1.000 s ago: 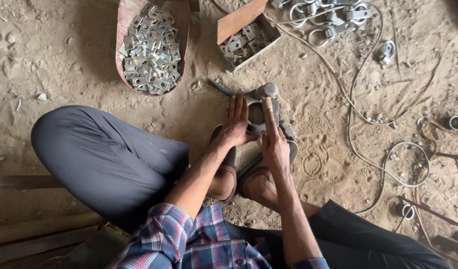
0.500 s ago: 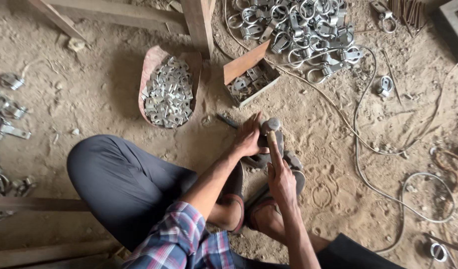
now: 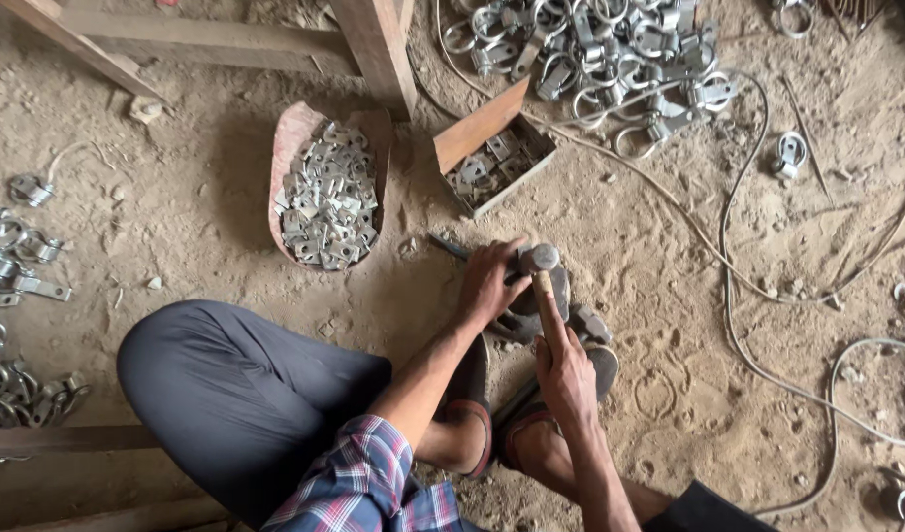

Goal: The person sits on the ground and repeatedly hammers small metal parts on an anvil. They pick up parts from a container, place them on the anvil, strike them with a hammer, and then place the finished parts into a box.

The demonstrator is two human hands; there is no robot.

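Hammer (image 3: 543, 264) was gripped in my right hand (image 3: 563, 371), head resting on the metal block (image 3: 531, 313); left hand (image 3: 489, 281) pinned the workpiece there. Tray (image 3: 285, 148) at 10 o'clock was full of plates, clamp pile (image 3: 610, 49) at 12; progress unclear.

We sit cross-legged on the ground, knees wide, feet tucked in close under our forearms. L arm reaches fwd, elbow bent, plaid sleeve pushed up above the elbow; left hand (image 3: 489, 283) lies palm down, fingers spread and pressed flat. R arm runs straight ahead, forearm bare; right hand (image 3: 563, 372) is curled in a tight fist grip, thumb on top, knuckles up, wrist level. Both hands sit near each other, not touching.
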